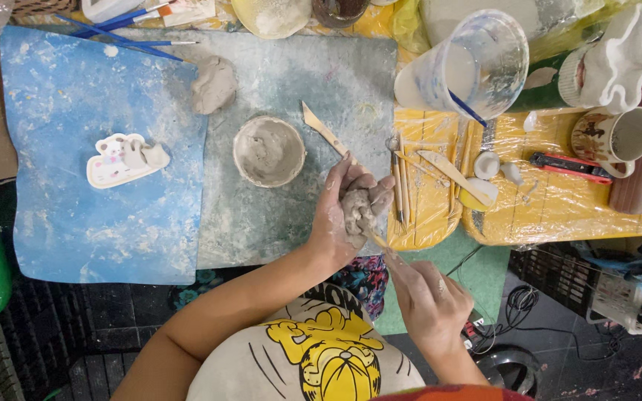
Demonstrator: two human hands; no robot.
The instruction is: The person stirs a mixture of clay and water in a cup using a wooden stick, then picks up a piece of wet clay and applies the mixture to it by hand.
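Head view: 2 hands over bench edge, working grey clay.
Left hand (343,215) clenched around clay lump (360,208); right hand (429,297) gripping thin wooden tool (379,241) touching lump. Nearby: clay bowl (268,151) on grey mat (291,89), wooden knife (325,132), blue mat (68,186) carrying small white animal-shaped dish (122,160), clear plastic cup (469,70).

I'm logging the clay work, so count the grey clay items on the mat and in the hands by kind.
Grey clay bowl: 1
Loose grey clay lump on the mat: 1
Grey clay piece held in the left hand: 1
Small grey clay figure on the white shaped dish: 1
Total: 4
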